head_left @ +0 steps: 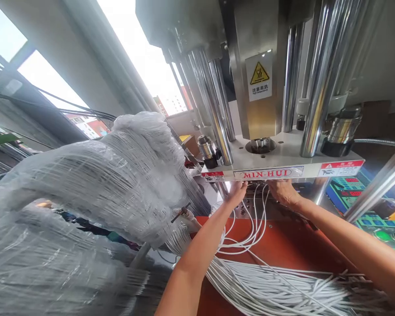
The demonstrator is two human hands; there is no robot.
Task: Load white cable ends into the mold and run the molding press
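Observation:
Both arms reach forward to the press, beneath its white plate [230, 162] marked MIN-HUI. My left hand [238, 191] is at the left under the plate's front edge, its fingertips mostly hidden. My right hand [283, 191] is under the same edge further right, fingers hidden behind the plate. Between the hands several white cables [255, 215] run out of the metal mould area [245, 206] and loop down over the red table. What either hand holds cannot be made out. A large bundle of white cables [270, 285] lies across the red surface below.
Plastic-wrapped cable bundles [118, 175] hang at the left. Shiny press columns [322, 83] and a heated block with a warning label [259, 77] rise above the plate. A control panel [378, 219] with lit displays and a green button stands at the right.

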